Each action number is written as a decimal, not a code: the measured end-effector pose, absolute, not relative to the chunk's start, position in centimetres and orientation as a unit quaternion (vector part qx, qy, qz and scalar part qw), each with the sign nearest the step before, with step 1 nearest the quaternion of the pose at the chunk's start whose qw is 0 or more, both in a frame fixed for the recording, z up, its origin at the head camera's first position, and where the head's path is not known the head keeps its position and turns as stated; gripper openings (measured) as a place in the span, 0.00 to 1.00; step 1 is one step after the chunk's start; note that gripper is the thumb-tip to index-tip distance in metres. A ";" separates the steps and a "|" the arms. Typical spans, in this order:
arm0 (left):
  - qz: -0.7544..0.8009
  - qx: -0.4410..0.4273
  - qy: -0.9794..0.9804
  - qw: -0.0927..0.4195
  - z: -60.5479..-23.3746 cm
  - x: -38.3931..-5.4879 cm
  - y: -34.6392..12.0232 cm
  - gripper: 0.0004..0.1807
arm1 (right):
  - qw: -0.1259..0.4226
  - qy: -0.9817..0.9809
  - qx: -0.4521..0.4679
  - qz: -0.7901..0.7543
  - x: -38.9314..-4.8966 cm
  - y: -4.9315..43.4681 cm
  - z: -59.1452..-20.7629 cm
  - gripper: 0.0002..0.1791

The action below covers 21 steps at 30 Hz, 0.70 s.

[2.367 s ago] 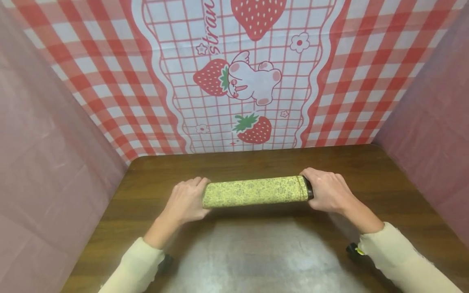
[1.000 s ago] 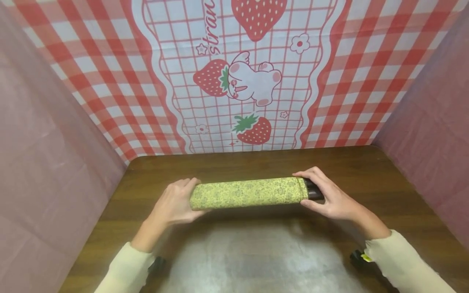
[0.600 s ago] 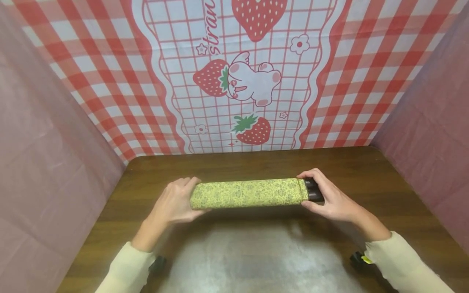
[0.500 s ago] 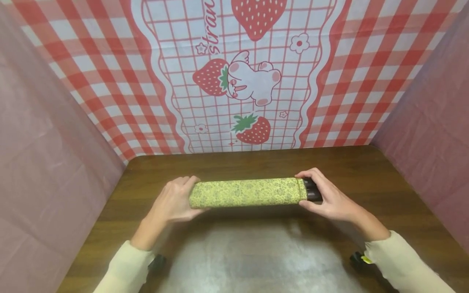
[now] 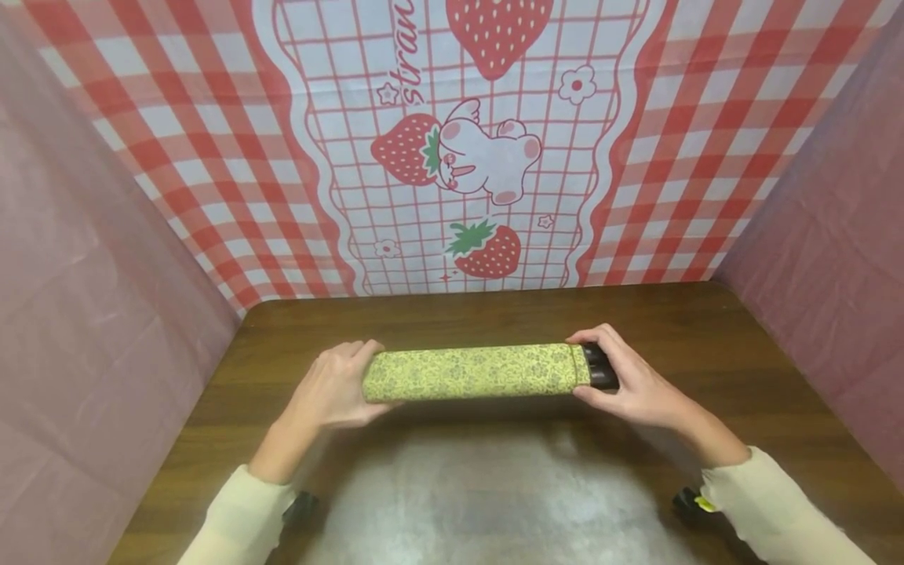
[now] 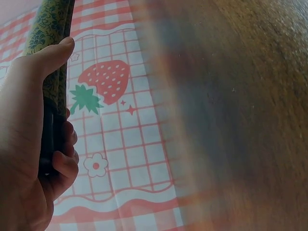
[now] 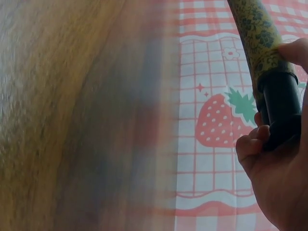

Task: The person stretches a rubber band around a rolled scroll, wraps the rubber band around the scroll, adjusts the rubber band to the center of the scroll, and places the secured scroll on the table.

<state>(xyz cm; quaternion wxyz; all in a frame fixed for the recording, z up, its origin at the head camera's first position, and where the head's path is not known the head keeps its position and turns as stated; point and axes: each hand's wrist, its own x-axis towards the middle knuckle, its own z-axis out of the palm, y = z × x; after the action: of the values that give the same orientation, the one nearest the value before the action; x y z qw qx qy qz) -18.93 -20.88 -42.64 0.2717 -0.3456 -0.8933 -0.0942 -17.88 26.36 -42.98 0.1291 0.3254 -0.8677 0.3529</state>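
Held level above the table is a long, flattish bar [image 5: 473,373] in yellow cloth with a dark floral pattern; I cannot tell its kind. My left hand [image 5: 335,388] grips its left end. In the left wrist view the thumb lies along the cloth, and curled fingers wrap a black end piece [image 6: 53,144]. My right hand [image 5: 639,384] grips the other end, thumb and index finger at the cloth's edge. A ridged black end [image 5: 602,366] sticks out there. The right wrist view shows it as a black cylinder [image 7: 281,98] with curled fingers beneath.
A brown wooden table [image 5: 487,314] lies below, with a bright reflection in front. Behind it hangs a red-and-white checked cloth [image 5: 678,157] with strawberries. Pink curtains [image 5: 92,314] close both sides. Small black objects [image 5: 688,500] show beside the sleeves.
Since the oldest frame, my left hand has moved slightly left. My right hand has changed from a closer grasp to a wider one, and more of the black right end shows. Recently almost nothing moves.
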 end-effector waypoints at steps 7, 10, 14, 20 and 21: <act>-0.097 -0.334 -0.905 0.246 -42.8 -18.9 -20.9 0.44 | 0.128 -0.875 0.324 0.336 -17.8 26.1 -42.9 0.40; -0.096 -0.332 -0.907 0.242 -42.9 -19.0 -20.8 0.44 | 0.129 -0.872 0.332 0.336 -17.9 26.3 -42.9 0.40; -0.098 -0.330 -0.909 0.236 -42.9 -19.1 -20.6 0.43 | 0.131 -0.865 0.338 0.347 -18.1 26.6 -42.9 0.42; -0.100 -0.327 -0.910 0.232 -43.0 -19.1 -20.5 0.44 | 0.133 -0.874 0.320 0.340 -18.2 26.4 -42.7 0.41; -0.100 -0.328 -0.911 0.231 -43.0 -19.1 -20.5 0.44 | 0.134 -0.875 0.318 0.339 -18.1 26.4 -42.8 0.41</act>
<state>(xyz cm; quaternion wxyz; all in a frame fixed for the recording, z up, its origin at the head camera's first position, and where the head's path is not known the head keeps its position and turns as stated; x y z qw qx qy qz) -19.11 -20.53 -42.98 0.2312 -0.3275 -0.9107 -0.0997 -18.14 26.39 -42.78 0.1335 0.3176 -0.8753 0.3394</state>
